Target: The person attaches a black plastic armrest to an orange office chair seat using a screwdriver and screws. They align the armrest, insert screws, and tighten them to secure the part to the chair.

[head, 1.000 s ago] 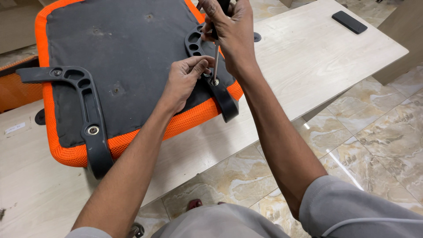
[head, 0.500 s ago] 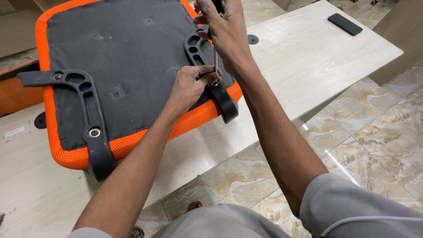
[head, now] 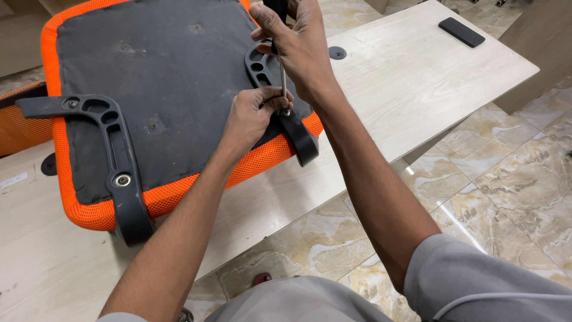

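An orange mesh chair seat (head: 149, 203) lies upside down on a pale wooden table (head: 417, 83), its dark grey underside (head: 173, 71) facing up. Two black plastic armrest brackets are fixed to it, one at the left (head: 116, 161) and one at the right (head: 298, 134). My right hand (head: 298, 45) grips a screwdriver (head: 282, 74) upright, its tip on a screw (head: 286, 112) in the right bracket. My left hand (head: 253, 116) pinches the shaft near the tip and rests on that bracket.
A black phone (head: 457, 31) lies at the table's far right corner. A round cable hole (head: 337, 52) sits behind the seat. A bolt (head: 123, 179) shows in the left bracket. Glossy marble floor tiles (head: 512, 185) lie to the right and below.
My left hand has closed in on the screwdriver shaft near the screw. The whole view has shifted slightly left; the screwdriver stays on the same screw.
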